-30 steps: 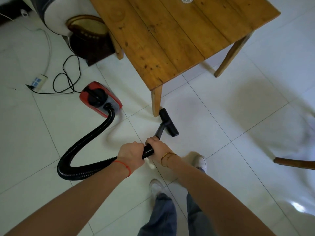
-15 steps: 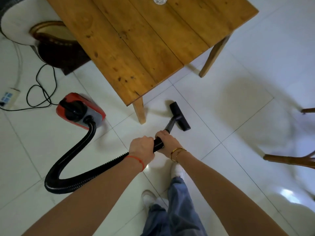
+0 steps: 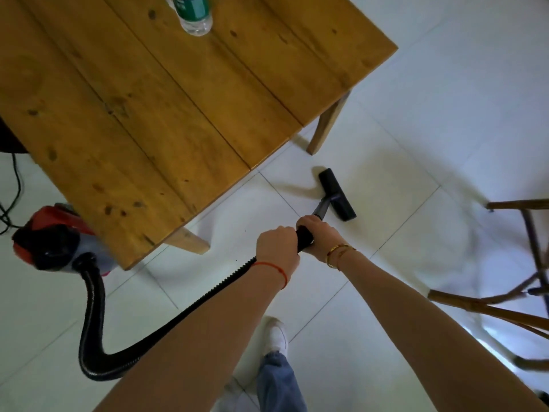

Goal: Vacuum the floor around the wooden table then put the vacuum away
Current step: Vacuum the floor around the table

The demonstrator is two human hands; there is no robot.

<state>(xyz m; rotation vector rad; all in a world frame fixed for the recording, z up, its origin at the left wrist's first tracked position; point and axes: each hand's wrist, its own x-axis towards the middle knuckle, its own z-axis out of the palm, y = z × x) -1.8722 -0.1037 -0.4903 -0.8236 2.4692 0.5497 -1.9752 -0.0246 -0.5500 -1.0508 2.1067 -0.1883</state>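
Two hands grip a vacuum wand beside a wooden table on white tile.

The red canister (image 3: 56, 236) is blurred and partly tucked under the wooden table (image 3: 148, 99), whose top edge is cut off; a plastic bottle (image 3: 193, 13) on it shows only its lower part, and a wooden chair (image 3: 520, 298) is cropped at the right. The ribbed black hose (image 3: 95, 322) loops over glossy floor tiles (image 3: 416, 129) and passes behind the left forearm. The left hand (image 3: 277, 248) and right hand (image 3: 319, 236), arms extended, both curl their fingers round the black wand (image 3: 304, 239), touching each other. The flat, oblong floor nozzle (image 3: 337, 194) lies on the tile near a table leg (image 3: 326, 123).
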